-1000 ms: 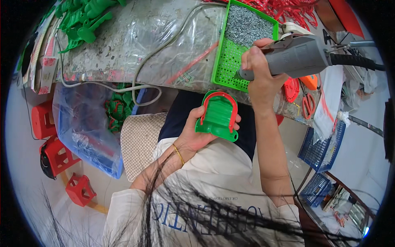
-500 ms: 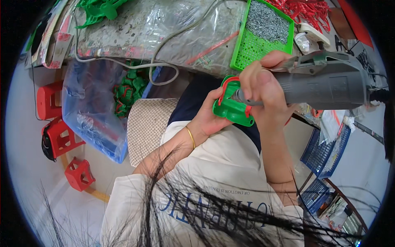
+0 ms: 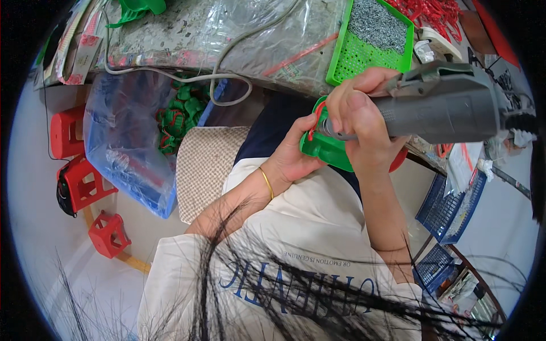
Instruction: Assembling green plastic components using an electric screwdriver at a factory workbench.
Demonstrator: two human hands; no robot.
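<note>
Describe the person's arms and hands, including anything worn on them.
Both hands, the left hand and the right hand, are ungloved. The forearms are bare below short off-white sleeves, part of a shirt with dark blue lettering. A thin gold-coloured bangle circles the left wrist; none shows on the right.

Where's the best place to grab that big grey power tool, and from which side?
Probably around the narrower front of the grey power tool, coming from the person's side, as the right hand does. That section looks slim enough to wrap, sits just behind the tip, and lies away from the black cable at the thick rear.
</note>
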